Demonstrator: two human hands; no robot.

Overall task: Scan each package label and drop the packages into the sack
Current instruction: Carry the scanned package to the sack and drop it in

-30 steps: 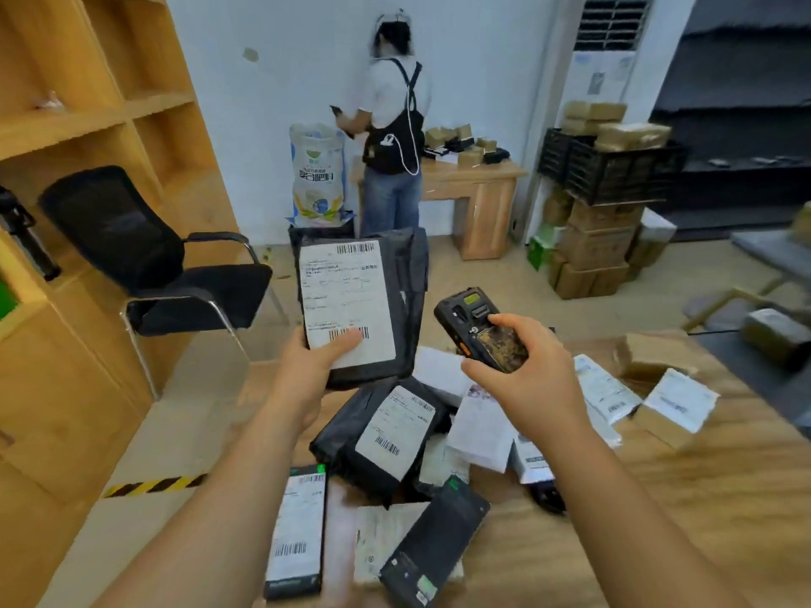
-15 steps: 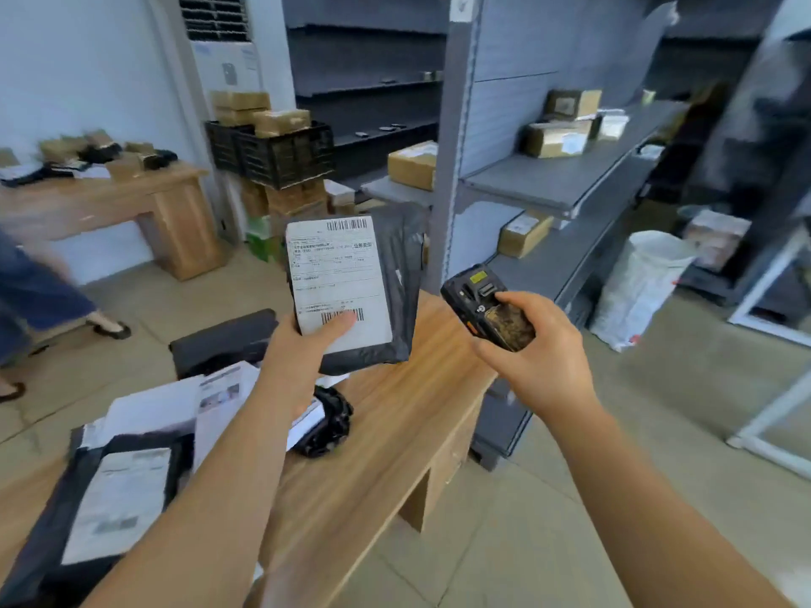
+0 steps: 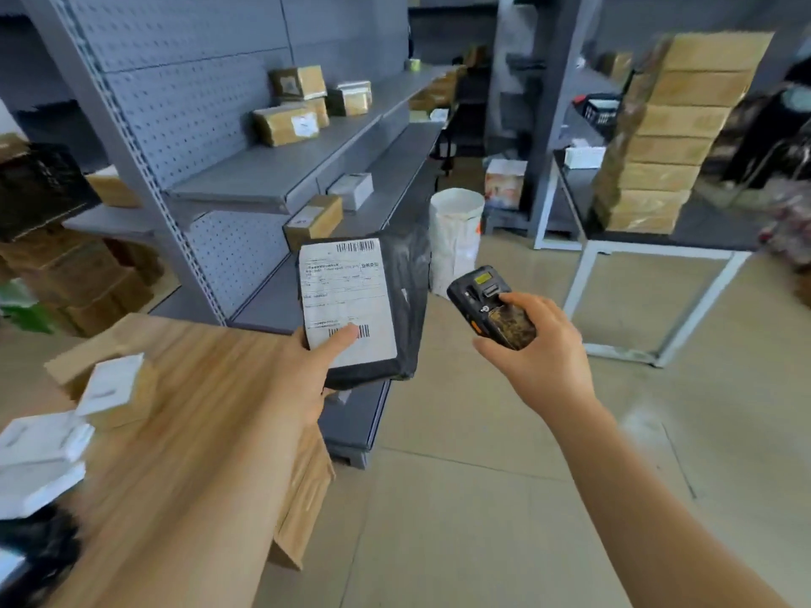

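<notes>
Gripping the flat black plastic mailer package (image 3: pixel 364 307) in your left hand (image 3: pixel 307 370), thumb on its white label (image 3: pixel 346 296), your right hand (image 3: pixel 533 344) holds the chunky black handheld scanner (image 3: pixel 489 307) just beside it.

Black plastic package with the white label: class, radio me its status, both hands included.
Left hand holds black plastic package, label up. Right hand grips black handheld scanner. White woven sack open on the floor ahead; path looks clear.

Even, bright indoor light, soft shadows. Motion blur heavy left of wooden table (image 3: pixel 184 388) and at right edge. Wide-angle bowing along borders; centre sharp.
</notes>
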